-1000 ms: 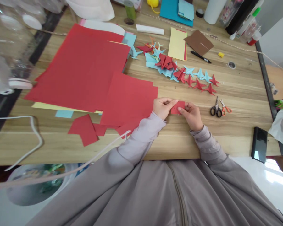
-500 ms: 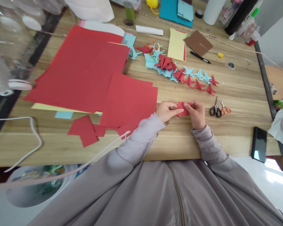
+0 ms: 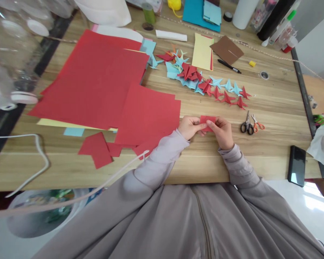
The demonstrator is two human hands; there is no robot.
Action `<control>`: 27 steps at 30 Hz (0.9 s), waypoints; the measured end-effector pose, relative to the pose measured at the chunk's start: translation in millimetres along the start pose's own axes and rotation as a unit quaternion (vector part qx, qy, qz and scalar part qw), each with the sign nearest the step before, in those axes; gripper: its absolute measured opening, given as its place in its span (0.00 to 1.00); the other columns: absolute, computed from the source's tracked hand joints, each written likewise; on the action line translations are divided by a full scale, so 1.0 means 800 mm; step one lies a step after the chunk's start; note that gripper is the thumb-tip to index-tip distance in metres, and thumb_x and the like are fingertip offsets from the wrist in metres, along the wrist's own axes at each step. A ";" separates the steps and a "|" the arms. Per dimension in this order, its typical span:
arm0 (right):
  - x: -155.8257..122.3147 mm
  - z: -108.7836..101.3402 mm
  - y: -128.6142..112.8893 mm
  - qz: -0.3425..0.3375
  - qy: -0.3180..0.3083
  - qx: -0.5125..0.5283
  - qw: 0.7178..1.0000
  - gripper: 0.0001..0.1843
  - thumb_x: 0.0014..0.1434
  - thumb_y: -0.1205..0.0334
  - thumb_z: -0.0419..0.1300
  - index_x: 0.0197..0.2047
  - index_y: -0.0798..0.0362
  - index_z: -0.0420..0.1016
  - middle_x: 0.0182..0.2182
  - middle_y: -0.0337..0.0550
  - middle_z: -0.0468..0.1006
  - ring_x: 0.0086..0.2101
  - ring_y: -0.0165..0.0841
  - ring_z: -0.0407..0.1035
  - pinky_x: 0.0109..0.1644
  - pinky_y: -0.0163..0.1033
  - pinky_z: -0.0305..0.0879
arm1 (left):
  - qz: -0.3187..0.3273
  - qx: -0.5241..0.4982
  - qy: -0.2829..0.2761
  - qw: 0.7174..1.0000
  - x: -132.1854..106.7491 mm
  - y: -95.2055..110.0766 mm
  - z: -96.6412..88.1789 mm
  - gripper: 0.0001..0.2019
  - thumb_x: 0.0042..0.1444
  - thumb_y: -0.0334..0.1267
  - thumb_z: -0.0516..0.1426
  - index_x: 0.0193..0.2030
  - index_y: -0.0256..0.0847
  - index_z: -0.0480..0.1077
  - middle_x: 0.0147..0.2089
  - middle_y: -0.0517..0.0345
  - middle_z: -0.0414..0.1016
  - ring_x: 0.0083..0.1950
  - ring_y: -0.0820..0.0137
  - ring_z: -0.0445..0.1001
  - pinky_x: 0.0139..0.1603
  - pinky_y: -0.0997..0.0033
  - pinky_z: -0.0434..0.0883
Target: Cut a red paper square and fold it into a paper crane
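Note:
A small piece of red paper (image 3: 207, 118) is pinched between both hands above the front part of the table. My left hand (image 3: 189, 127) grips its left side, thumb on top and fingers beneath. On the right side, my right hand (image 3: 221, 131) presses it with the thumb, fingers curled behind. Large red paper sheets (image 3: 151, 117) lie close to the left wrist. Beyond the hands runs a row of folded red and light blue paper cranes (image 3: 226, 97). Black-handled scissors (image 3: 247, 126) and orange-handled scissors (image 3: 256, 124) rest to the right of my right hand.
Red paper scraps (image 3: 98, 149) lie at the front left, near a white cable (image 3: 43, 154). Yellow paper (image 3: 202, 52), brown paper (image 3: 226, 49) and a black pen (image 3: 229, 66) are farther back. A phone (image 3: 297, 165) sits at the right front edge. Bottles stand along the back.
My right hand has shifted slightly left, its thumb sliding along the red paper. More of the paper's upper edge shows between the hands.

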State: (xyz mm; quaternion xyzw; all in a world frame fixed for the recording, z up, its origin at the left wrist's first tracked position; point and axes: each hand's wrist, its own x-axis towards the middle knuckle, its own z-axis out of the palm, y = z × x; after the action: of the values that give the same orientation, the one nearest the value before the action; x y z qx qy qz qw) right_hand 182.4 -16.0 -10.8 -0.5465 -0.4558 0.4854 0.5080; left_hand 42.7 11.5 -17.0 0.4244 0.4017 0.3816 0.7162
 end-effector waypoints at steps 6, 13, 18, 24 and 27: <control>-0.002 -0.002 -0.002 -0.015 0.015 -0.081 0.996 0.21 0.48 0.45 0.64 0.21 0.54 0.67 0.16 0.32 0.63 0.20 0.23 0.54 0.23 0.32 0.52 | -0.023 0.029 -0.058 0.998 -0.004 0.005 0.002 0.12 0.43 0.39 0.66 0.23 0.31 0.71 0.20 0.54 0.74 0.20 0.71 0.73 0.23 0.70 0.73; -0.002 -0.003 -0.005 -0.025 0.028 -0.048 0.998 0.20 0.50 0.48 0.63 0.20 0.54 0.66 0.16 0.31 0.60 0.20 0.23 0.52 0.24 0.32 0.51 | -0.022 0.073 -0.066 0.995 -0.011 0.010 0.007 0.14 0.49 0.37 0.63 0.18 0.33 0.68 0.15 0.58 0.70 0.14 0.76 0.67 0.16 0.76 0.66; -0.002 -0.005 -0.006 0.005 -0.030 -0.024 0.999 0.16 0.44 0.49 0.68 0.24 0.54 0.72 0.19 0.34 0.70 0.22 0.25 0.60 0.26 0.33 0.58 | -0.037 0.109 -0.086 0.990 -0.012 0.008 0.007 0.15 0.49 0.35 0.62 0.15 0.34 0.68 0.14 0.58 0.69 0.14 0.76 0.67 0.17 0.75 0.65; -0.004 -0.005 -0.003 0.025 -0.022 0.019 0.999 0.21 0.48 0.48 0.65 0.18 0.54 0.66 0.14 0.33 0.65 0.18 0.23 0.58 0.22 0.32 0.55 | -0.037 0.105 -0.127 0.986 -0.013 0.007 0.007 0.16 0.46 0.42 0.64 0.15 0.34 0.70 0.15 0.56 0.70 0.16 0.76 0.67 0.19 0.75 0.66; -0.002 -0.005 -0.001 0.042 -0.010 0.019 0.999 0.25 0.49 0.45 0.63 0.15 0.53 0.62 0.12 0.32 0.61 0.15 0.23 0.56 0.19 0.31 0.53 | -0.031 0.102 -0.146 0.984 -0.015 0.005 0.010 0.17 0.46 0.44 0.63 0.16 0.34 0.71 0.16 0.55 0.72 0.17 0.75 0.68 0.20 0.75 0.68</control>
State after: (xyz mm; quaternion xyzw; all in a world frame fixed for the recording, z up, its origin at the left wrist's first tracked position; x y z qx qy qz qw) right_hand 186.2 -18.3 -9.5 -0.5503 -0.4287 0.5203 0.4927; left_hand 44.4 0.2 -7.9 0.5333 0.3428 0.2505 0.7316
